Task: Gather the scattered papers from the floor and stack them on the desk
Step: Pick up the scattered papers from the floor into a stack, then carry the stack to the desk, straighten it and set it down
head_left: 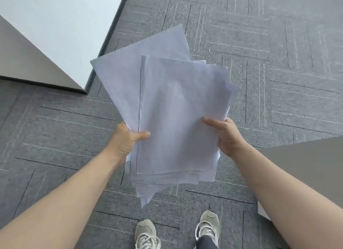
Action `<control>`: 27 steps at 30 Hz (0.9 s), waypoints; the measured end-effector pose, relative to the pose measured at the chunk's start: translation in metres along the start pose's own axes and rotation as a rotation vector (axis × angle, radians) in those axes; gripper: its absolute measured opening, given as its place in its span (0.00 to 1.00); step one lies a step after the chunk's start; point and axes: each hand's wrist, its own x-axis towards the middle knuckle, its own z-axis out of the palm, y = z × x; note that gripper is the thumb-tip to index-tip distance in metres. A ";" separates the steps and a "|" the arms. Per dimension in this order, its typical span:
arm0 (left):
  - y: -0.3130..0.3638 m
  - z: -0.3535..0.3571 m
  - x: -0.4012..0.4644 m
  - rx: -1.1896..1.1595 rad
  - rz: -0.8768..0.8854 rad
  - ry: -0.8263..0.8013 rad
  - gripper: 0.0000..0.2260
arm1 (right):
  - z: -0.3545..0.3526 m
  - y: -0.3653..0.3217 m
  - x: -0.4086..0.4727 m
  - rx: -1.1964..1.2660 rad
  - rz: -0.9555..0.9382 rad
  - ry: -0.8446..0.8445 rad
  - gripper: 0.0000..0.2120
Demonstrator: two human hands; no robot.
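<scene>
An uneven bundle of white papers (170, 107) is held in front of me above the carpet, its sheets fanned at different angles. My left hand (128, 139) grips its left edge with the thumb on top. My right hand (225, 135) grips the right edge, thumb lying across the top sheet. A grey desk top (306, 165) comes in from the right, its corner close to my right forearm. No loose sheet shows on the floor around me.
Grey patterned carpet (269, 63) covers the floor. A white and grey cabinet or desk panel (55, 35) stands at the upper left. My two feet in pale sneakers (207, 228) are at the bottom edge.
</scene>
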 end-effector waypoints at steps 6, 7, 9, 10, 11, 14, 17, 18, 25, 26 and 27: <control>0.126 0.019 -0.057 -0.021 0.020 -0.225 0.17 | -0.002 -0.095 -0.084 0.133 -0.038 -0.041 0.15; 0.146 0.021 -0.066 -0.013 0.027 -0.267 0.17 | -0.002 -0.110 -0.098 0.159 -0.042 -0.053 0.15; 0.181 0.023 -0.079 -0.011 0.031 -0.335 0.16 | -0.002 -0.139 -0.124 0.200 -0.052 -0.084 0.14; 0.197 0.024 -0.085 -0.011 0.029 -0.359 0.15 | -0.001 -0.153 -0.137 0.215 -0.062 -0.097 0.15; 0.213 0.026 -0.089 -0.008 0.028 -0.377 0.14 | -0.001 -0.165 -0.148 0.225 -0.077 -0.102 0.16; 0.255 0.032 -0.103 0.016 0.036 -0.414 0.13 | 0.003 -0.196 -0.178 0.227 -0.142 -0.075 0.16; 0.287 0.041 -0.113 0.028 0.062 -0.430 0.14 | 0.006 -0.221 -0.203 0.192 -0.247 -0.022 0.15; 0.297 0.045 -0.117 0.029 0.072 -0.438 0.13 | 0.006 -0.230 -0.212 0.184 -0.281 0.003 0.16; 0.348 0.107 -0.151 0.107 0.168 -0.529 0.15 | -0.021 -0.268 -0.296 0.199 -0.463 0.215 0.19; 0.351 0.119 -0.157 0.123 0.182 -0.553 0.15 | -0.028 -0.269 -0.311 0.217 -0.479 0.258 0.19; 0.354 0.132 -0.164 0.135 0.192 -0.578 0.14 | -0.036 -0.269 -0.327 0.241 -0.500 0.302 0.18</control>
